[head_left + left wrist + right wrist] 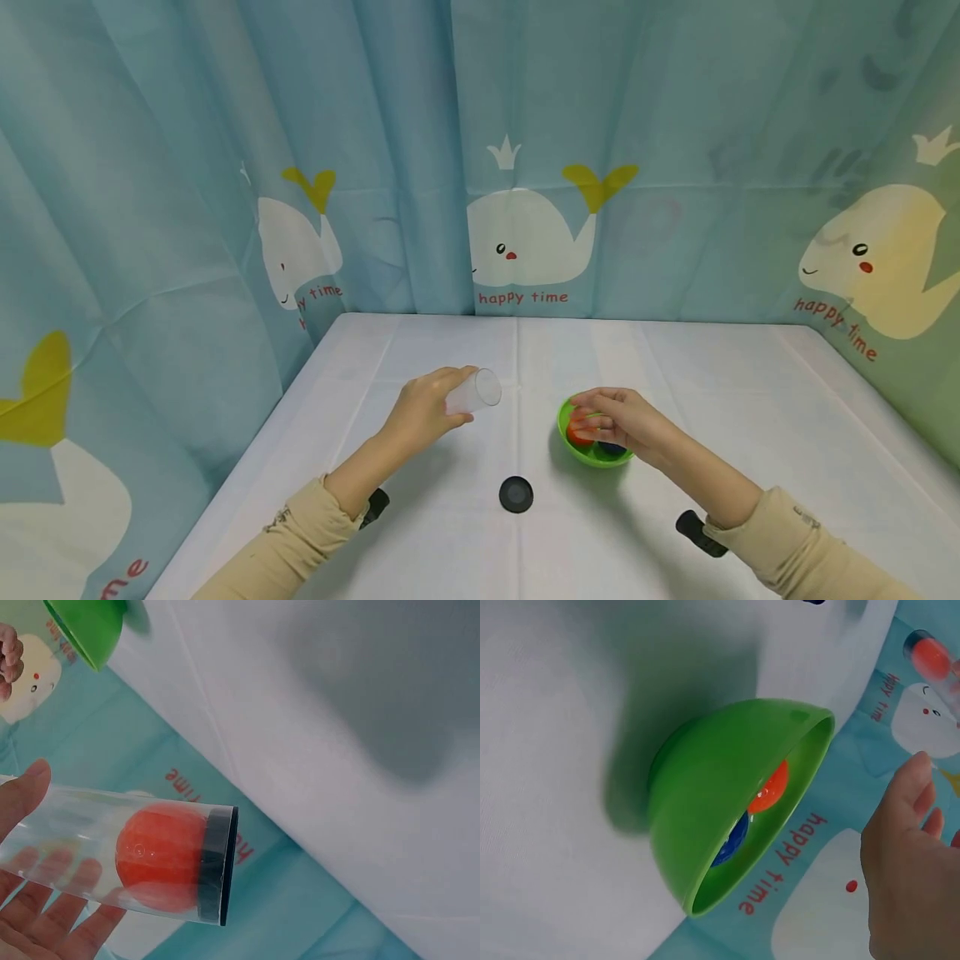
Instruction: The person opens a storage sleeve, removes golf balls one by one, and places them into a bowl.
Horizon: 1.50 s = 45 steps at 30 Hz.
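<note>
My left hand (427, 412) grips a clear plastic tube (462, 400), tilted, its round rim facing right in the head view. Inside, an orange-red ball (159, 859) sits against the black end cap (218, 866). Over the green bowl (596, 463) hovers my right hand (633, 423), fingers loosely bent and nothing seen between them. The right wrist view shows that hand apart from the bowl's rim. An orange ball (771, 789) and a dark blue ball (731, 841) lie in the bowl. Part of the bowl's inside is hidden by the hand.
A round black lid (516, 494) lies flat on the white-covered table (442, 550), between the two forearms. Blue whale-print curtains (405, 250) hang behind and along both sides. Black straps with camera mounts (701, 534) sit at the wrists.
</note>
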{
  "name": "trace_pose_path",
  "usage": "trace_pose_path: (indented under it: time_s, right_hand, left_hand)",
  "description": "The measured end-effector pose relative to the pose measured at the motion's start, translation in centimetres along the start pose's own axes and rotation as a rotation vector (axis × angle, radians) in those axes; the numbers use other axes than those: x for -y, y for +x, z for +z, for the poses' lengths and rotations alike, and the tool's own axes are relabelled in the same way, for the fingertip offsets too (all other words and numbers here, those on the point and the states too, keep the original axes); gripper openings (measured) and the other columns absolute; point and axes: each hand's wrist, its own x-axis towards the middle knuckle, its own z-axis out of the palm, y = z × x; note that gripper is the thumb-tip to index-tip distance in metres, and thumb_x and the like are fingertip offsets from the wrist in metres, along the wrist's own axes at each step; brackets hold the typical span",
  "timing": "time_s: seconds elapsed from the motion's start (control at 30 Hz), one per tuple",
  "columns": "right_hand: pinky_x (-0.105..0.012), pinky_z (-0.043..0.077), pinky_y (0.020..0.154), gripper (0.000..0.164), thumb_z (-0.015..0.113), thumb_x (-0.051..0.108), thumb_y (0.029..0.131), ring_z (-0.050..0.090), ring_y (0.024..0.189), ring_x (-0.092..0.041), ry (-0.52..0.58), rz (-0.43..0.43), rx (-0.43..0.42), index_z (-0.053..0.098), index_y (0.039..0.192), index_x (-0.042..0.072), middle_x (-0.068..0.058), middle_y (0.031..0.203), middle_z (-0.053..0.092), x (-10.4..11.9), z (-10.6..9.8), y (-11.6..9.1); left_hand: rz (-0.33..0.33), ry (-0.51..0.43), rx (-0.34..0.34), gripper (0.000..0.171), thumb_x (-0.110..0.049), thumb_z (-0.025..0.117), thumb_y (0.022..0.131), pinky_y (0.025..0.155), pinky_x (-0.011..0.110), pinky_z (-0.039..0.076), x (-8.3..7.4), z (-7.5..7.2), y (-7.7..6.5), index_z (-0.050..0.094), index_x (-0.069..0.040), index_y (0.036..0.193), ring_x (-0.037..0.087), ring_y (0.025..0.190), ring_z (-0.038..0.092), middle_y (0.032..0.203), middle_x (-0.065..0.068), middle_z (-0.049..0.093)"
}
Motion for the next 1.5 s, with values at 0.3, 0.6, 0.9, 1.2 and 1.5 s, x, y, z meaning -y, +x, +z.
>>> trace_pose_path:
  time_s: [0.3,0.6,0.9,1.2,1.5]
  right_hand:
    - [-0.026,0.055,0.084,0.019,0.046,0.013,0.098,0.065,0.088,-0.015,0.239,0.075,0.046,0.063,0.103,0.006,-0.006,0.095,0.060,0.0,0.5,0.2]
    - [-0.026,0.054,0.086,0.022,0.044,0.015,0.099,0.064,0.093,-0.018,0.313,0.114,0.052,0.066,0.094,0.012,-0.007,0.097,0.060,0.0,1.1,0.3]
    - [-0.025,0.053,0.087,0.022,0.041,0.019,0.100,0.065,0.094,-0.017,0.325,0.107,0.080,0.061,0.101,0.008,-0.006,0.098,0.060,0.1,1.4,0.4]
    - [-0.025,0.053,0.087,0.023,0.042,0.018,0.100,0.064,0.094,-0.018,0.360,0.119,0.067,0.056,0.109,0.003,-0.007,0.098,0.059,0.3,1.7,0.5]
    - [-0.026,0.053,0.087,0.032,0.041,0.018,0.100,0.063,0.095,-0.019,0.387,0.137,0.072,0.045,0.123,-0.004,-0.009,0.099,0.058,0.6,2.3,0.8]
  left_hand:
    - [0.016,-0.003,-0.006,0.059,-0.009,0.085,0.064,0.075,0.040,0.054,0.1,0.4,0.1,0.063,-0.008,0.119,0.024,0.089,0.066,0.107,0.010,0.069]
    - [0.029,0.005,0.010,0.059,-0.011,0.085,0.065,0.076,0.040,0.053,-0.3,0.4,0.1,0.063,-0.009,0.119,0.024,0.088,0.066,0.109,0.009,0.069]
    - [0.098,0.044,0.024,0.060,-0.012,0.084,0.067,0.084,0.041,0.053,-0.9,0.5,0.6,0.062,-0.011,0.122,0.025,0.103,0.065,0.111,0.007,0.068]
    - [0.162,0.024,-0.005,0.059,-0.006,0.084,0.066,0.083,0.043,0.053,-1.5,0.8,1.3,0.062,-0.011,0.121,0.026,0.102,0.065,0.109,0.007,0.068]
    - [0.220,0.061,0.000,0.055,-0.001,0.080,0.069,0.091,0.043,0.048,-2.3,1.0,1.8,0.063,-0.014,0.120,0.027,0.105,0.056,0.111,0.007,0.064]
